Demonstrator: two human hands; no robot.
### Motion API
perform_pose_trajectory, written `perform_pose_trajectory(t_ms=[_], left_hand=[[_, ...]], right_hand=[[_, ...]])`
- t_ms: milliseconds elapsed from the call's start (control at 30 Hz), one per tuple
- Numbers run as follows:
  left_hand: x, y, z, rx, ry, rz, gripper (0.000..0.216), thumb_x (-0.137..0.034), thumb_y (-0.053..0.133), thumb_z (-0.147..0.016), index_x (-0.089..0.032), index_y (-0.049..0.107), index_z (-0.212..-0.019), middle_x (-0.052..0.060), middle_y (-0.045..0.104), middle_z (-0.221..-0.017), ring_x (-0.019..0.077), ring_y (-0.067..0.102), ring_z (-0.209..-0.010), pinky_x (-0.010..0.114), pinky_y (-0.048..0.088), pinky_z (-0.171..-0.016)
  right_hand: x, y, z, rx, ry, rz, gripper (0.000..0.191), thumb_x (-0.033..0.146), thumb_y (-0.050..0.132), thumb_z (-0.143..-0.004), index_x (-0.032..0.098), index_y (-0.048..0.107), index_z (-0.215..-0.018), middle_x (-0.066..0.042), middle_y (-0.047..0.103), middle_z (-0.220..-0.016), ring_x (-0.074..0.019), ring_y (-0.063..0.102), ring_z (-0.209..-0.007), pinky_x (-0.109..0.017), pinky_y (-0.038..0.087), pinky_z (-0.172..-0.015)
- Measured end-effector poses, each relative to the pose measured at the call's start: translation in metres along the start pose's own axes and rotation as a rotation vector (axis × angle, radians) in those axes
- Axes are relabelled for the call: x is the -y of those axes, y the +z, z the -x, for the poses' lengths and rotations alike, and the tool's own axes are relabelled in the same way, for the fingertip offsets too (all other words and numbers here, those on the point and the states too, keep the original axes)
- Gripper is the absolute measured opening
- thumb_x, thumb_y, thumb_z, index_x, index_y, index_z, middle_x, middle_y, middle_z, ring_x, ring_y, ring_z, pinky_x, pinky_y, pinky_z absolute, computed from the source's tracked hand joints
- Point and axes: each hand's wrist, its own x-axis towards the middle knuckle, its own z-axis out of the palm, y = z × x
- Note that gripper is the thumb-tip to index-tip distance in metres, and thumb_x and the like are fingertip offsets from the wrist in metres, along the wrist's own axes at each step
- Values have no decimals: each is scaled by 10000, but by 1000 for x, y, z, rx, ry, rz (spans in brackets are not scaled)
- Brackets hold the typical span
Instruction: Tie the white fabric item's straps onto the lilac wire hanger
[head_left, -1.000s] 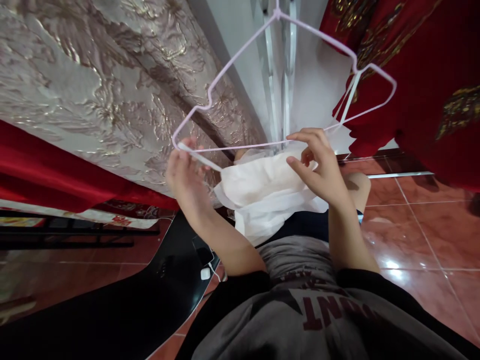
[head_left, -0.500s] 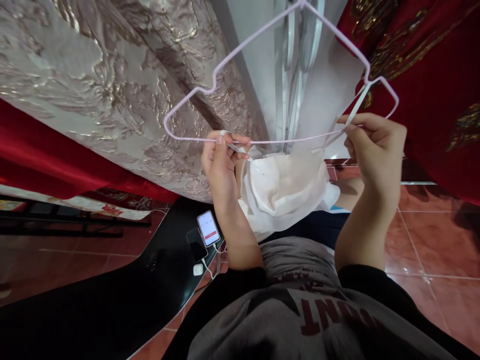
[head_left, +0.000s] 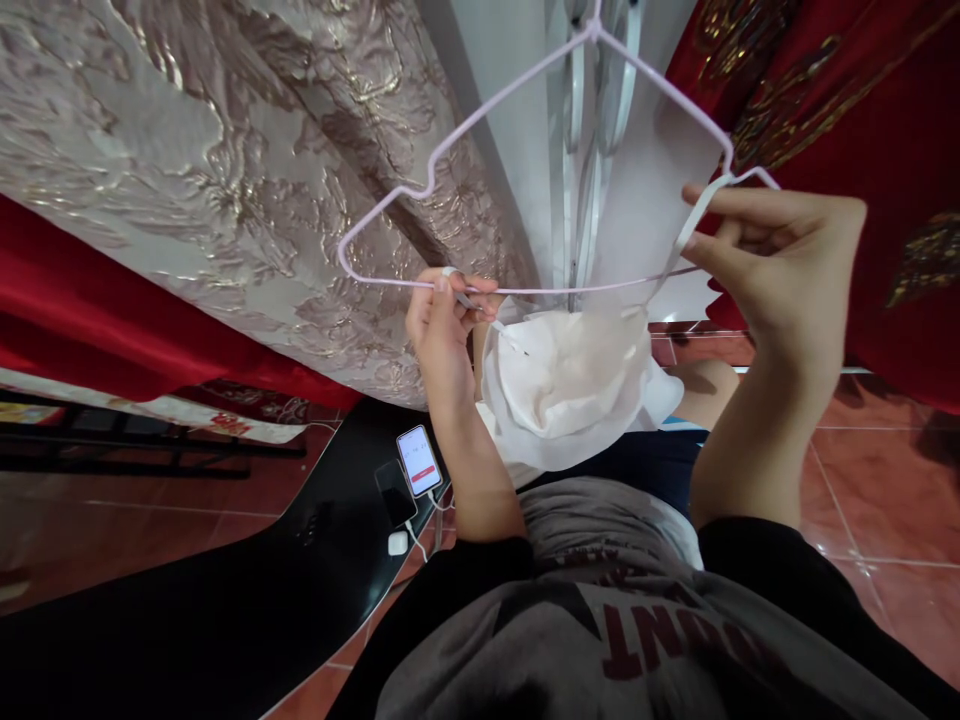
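A pale pink clothes hanger stretches across the upper middle. Below it hangs a white sleeveless garment with thin straps, bunched over the lap. My left hand is closed around the hanger's bottom bar near its left end, with one white strap looped over the fingers. At the other end, the right strap runs up over the hanger's right notch. My right hand is beside that strap, thumb and index finger spread apart, their tips touching or very near it. The right hand covers part of the hanger's right end.
A black bench-like surface at lower left bears a lit phone, a dark phone and a small white case. Silvery patterned fabric hangs left; red fabric hangs right. White cabinet doors stand behind the hanger.
My right hand has moved right and slightly up, and its thumb and index finger have parted at the strap. The hanger has dropped slightly. My left hand stays nearly where it was.
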Motion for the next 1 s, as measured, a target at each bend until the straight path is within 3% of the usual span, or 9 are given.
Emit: perform_pose_trajectory(t_ms=[67, 200, 333, 400, 533, 600, 700, 833, 1000], left_hand=[[0, 0, 0, -13, -7, -24, 276, -368, 683, -1037, -247, 631, -795, 26, 779, -818, 146, 631, -597, 262, 550, -597], [-3, -3, 0, -8, -42, -87, 332, -417, 687, -1049, -233, 594, -789, 24, 766, -821, 147, 628, -608, 270, 569, -634], [-8, -6, 3, -10, -57, -94, 340, -442, 734, -1037, -232, 611, -801, 29, 764, -852, 153, 670, -656, 284, 595, -706], [-7, -6, 3, 7, -49, -78, 310, -422, 732, -1037, -236, 630, -810, 30, 774, -869, 158, 678, -669, 288, 596, -706], [-2, -1, 3, 55, -38, -15, 265, -389, 739, -1005, -232, 659, -808, 32, 789, -857, 147, 640, -616, 273, 568, -631], [-2, 3, 3, 40, -49, -24, 271, -389, 736, -994, -231, 650, -791, 34, 791, -848, 145, 626, -611, 270, 562, -629], [-7, 2, 7, 3, -68, -83, 248, -399, 719, -999, -234, 684, -816, 45, 807, -889, 151, 636, -642, 287, 579, -677], [-14, -23, 10, -94, -8, -177, 136, -191, 681, -979, -258, 779, -913, 34, 841, -1033, 171, 742, -834, 322, 596, -798], [-19, -54, 3, -323, 383, -292, 392, 43, 596, -924, -317, 728, -846, -131, 823, -1195, 169, 744, -1179, 329, 576, -852]], right_hand=[[-15, 5, -6, -82, -77, -31, 404, 74, 873, -730, 231, 885, -1102, 72, 490, -563, -47, 385, -543, -257, 323, -533], [-66, 3, -26, -431, -307, -90, 453, 91, 872, -768, 268, 863, -1184, 29, 669, -769, -60, 429, -609, -267, 360, -603], [-106, -26, -24, -606, -343, -142, 403, 283, 871, -858, 261, 818, -1257, 70, 482, -621, -34, 334, -482, -227, 226, -503], [-105, -39, -8, -543, -356, -153, 397, 449, 855, -881, 299, 814, -1246, 42, 550, -733, -30, 383, -495, -220, 184, -467], [-66, -26, 29, -431, -310, -105, 373, 565, 836, -872, 333, 834, -1163, -2, 678, -844, -118, 620, -690, -274, 431, -578], [-43, -6, 42, -162, -216, -54, 484, 495, 898, -821, 325, 799, -1263, -56, 766, -1036, -145, 640, -752, -303, 474, -603], [-23, 21, 52, 116, -63, 43, 321, 489, 875, -840, 298, 825, -1093, -37, 741, -1046, -102, 494, -632, -299, 422, -559], [-21, 31, 57, -5, -73, 12, 267, 513, 859, -856, 275, 793, -957, -12, 675, -932, -88, 398, -570, -325, 359, -552], [-25, 28, 57, -61, -82, 29, 293, 561, 829, -867, 281, 754, -909, -20, 648, -916, -125, 439, -646, -317, 335, -541]])
